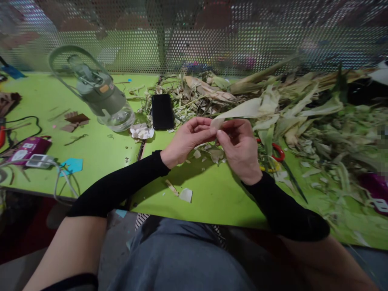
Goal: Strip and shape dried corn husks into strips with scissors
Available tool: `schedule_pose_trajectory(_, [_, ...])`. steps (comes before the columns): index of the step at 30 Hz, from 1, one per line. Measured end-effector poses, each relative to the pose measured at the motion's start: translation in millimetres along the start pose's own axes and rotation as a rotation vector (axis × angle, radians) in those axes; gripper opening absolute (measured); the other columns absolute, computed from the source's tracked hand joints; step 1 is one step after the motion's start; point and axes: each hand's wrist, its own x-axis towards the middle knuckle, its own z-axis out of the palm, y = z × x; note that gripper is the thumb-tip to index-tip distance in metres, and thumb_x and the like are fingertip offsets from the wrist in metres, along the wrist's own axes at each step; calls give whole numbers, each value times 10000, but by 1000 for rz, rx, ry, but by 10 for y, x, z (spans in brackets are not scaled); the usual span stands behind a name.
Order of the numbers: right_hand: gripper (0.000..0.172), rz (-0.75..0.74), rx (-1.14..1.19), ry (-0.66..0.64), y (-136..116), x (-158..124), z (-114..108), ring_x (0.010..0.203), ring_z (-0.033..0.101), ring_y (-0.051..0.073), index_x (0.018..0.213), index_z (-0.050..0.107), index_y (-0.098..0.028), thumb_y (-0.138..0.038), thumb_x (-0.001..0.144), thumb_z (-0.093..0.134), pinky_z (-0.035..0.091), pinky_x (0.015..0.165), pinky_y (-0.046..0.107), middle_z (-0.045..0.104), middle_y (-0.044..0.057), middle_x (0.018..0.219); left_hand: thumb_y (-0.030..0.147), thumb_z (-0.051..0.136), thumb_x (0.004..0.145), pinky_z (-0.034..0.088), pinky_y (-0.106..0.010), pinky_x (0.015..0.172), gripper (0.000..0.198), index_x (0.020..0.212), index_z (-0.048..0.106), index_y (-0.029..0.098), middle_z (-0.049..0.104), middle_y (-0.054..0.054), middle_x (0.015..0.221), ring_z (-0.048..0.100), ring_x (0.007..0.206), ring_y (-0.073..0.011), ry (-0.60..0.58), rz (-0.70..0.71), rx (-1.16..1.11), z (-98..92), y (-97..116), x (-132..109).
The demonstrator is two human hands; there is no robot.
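Note:
Between my hands is a pale corn husk point(239, 111), its wide end pointing up and to the right. My left hand point(189, 139) pinches the husk's near end with thumb and fingers. Closed on the same end, my right hand point(241, 147) has its thumb against the husk, and the fingertips of both hands almost meet. Small husk scraps point(216, 155) lie on the green table point(209, 206) beneath them. Red-handled scissors point(279, 152) rest just right of my right hand, partly covered by husks.
A heap of dried husks point(209, 89) runs along the back and right. Left of my hands are a black phone point(163, 112), a crumpled tissue point(142, 131) and a green-lidded water bottle point(103, 97). Farther left lie a purple box point(28, 149) and a white charger point(41, 161). A perforated screen point(194, 44) stands behind.

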Motion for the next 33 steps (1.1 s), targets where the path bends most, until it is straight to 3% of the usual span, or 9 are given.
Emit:
schedule_pose_trajectory(5, [303, -50, 2, 49, -10, 6, 0, 806, 672, 176, 1068, 623, -303, -458, 904, 826, 631, 720, 368, 667, 12, 972, 95, 827, 820, 576, -255, 883, 221, 924, 638, 144, 727, 33, 808, 701, 750, -67, 15, 13, -14, 12, -1, -15])
schedule_pose_trajectory(10, [334, -95, -12, 73, 0, 43, -10, 787, 663, 179, 1004, 640, -282, -429, 834, 887, 606, 676, 336, 685, 23, 937, 57, 820, 798, 569, -253, 843, 225, 945, 670, 137, 727, 27, 806, 683, 725, -73, 15, -37, 115, 6, 43, -3])
schedule_pose_trajectory(14, [182, -125, -36, -6, -23, 57, -44, 767, 659, 166, 965, 671, -268, -359, 903, 817, 585, 674, 325, 699, 5, 906, 36, 740, 865, 555, -214, 763, 146, 941, 662, 134, 700, 43, 754, 655, 651, -49, 55, -118, 93, 42, 130, -18])
schedule_pose_trajectory(17, [59, -225, -132, -90, -56, 83, -101, 831, 690, 190, 983, 725, -273, -304, 948, 760, 594, 727, 361, 732, 18, 960, 10, 688, 903, 544, -202, 729, 138, 927, 628, 132, 709, 29, 757, 663, 638, -47, 121, -232, 43, 72, 210, -30])
schedule_pose_trajectory(23, [240, -537, -429, -168, -97, 157, -231, 1008, 727, 259, 1115, 775, -348, -184, 941, 749, 614, 832, 440, 752, 44, 1071, 11, 667, 930, 509, -224, 748, 160, 866, 591, 136, 693, 16, 733, 648, 654, -57, 89, -331, 31, 37, 238, -17])
schedule_pose_trajectory(29, [183, -546, -545, -204, -77, 168, -278, 1002, 729, 283, 1119, 776, -351, -248, 975, 729, 616, 842, 468, 755, 63, 1059, 6, 664, 897, 458, -222, 734, 143, 920, 625, 141, 675, 28, 763, 605, 677, -53, 93, -321, 86, 5, 199, -3])
schedule_pose_trajectory(33, [230, -601, -546, -215, -99, 167, -290, 988, 726, 260, 1193, 763, -348, -252, 987, 724, 613, 837, 440, 760, 53, 1061, -36, 617, 872, 430, -205, 682, 179, 888, 627, 142, 606, 54, 698, 573, 640, -44, 100, -329, 98, 36, 222, -13])
